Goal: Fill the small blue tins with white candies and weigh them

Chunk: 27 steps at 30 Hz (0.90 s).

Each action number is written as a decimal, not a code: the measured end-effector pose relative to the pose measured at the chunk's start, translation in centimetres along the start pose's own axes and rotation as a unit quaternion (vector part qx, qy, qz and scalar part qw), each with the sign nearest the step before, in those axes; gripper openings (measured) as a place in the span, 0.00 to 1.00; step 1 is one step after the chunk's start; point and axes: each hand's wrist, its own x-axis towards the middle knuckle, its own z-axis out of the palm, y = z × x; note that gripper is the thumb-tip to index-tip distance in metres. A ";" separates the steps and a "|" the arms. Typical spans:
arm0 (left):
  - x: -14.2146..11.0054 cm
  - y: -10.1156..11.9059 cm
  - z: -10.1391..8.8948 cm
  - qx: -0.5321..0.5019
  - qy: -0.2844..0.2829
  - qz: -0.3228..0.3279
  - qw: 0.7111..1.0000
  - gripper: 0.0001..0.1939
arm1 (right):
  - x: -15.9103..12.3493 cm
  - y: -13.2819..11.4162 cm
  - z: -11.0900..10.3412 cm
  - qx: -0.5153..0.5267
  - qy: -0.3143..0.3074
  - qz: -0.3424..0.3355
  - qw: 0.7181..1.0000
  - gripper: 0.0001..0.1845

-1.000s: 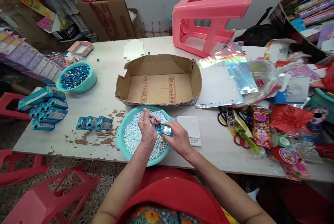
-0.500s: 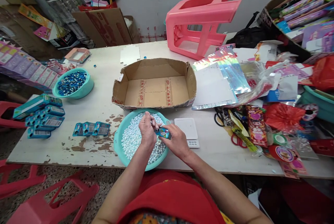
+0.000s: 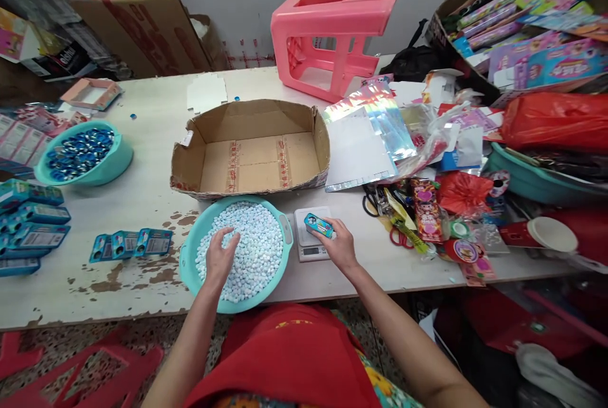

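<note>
My right hand [image 3: 340,244] holds a small blue candy box [image 3: 318,225] by its right end, over the white digital scale [image 3: 311,252]. Whether the box touches the weighing plate, I cannot tell. My left hand [image 3: 221,257] hovers over the turquoise basin [image 3: 186,255], thumb and fingers apart with nothing visible in them. Many small pale candies [image 3: 259,243] fill that basin. To its left, several blue boxes [image 3: 154,242] lie in a short row on the worn white table [image 3: 142,202].
Behind the basin stands an open cardboard box [image 3: 259,164]. A second turquoise basin [image 3: 111,164] with shiny blue wrapped pieces is at left, near stacked blue boxes [image 3: 38,237]. Scissors [image 3: 401,238] and packaging clutter the right side. A pink stool [image 3: 332,34] lies at the back.
My right hand has carried the candy box right, from above the basin to the scale. My left hand has let go of it and opened, moving left. The view has turned right.
</note>
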 end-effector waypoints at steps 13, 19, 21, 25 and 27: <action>-1.0 -2.7 -1.5 -0.016 0.048 -0.052 0.997 0.17 | -5.1 8.4 -6.2 0.002 0.084 0.172 0.982 0.28; -1.9 -2.4 -0.7 -0.069 0.047 -0.085 0.993 0.19 | -8.5 11.7 -7.9 0.028 0.065 0.235 0.969 0.27; -2.4 -2.2 -0.4 -0.085 0.048 -0.097 0.990 0.19 | -8.8 11.9 -7.8 0.033 0.056 0.241 0.968 0.27; -3.6 -1.4 -0.1 -0.106 0.042 -0.113 0.987 0.20 | -8.8 12.1 -7.5 0.040 0.034 0.240 0.969 0.26; -4.0 -1.0 -0.1 -0.111 0.039 -0.117 0.986 0.20 | -8.6 11.8 -7.5 0.044 0.024 0.230 0.972 0.26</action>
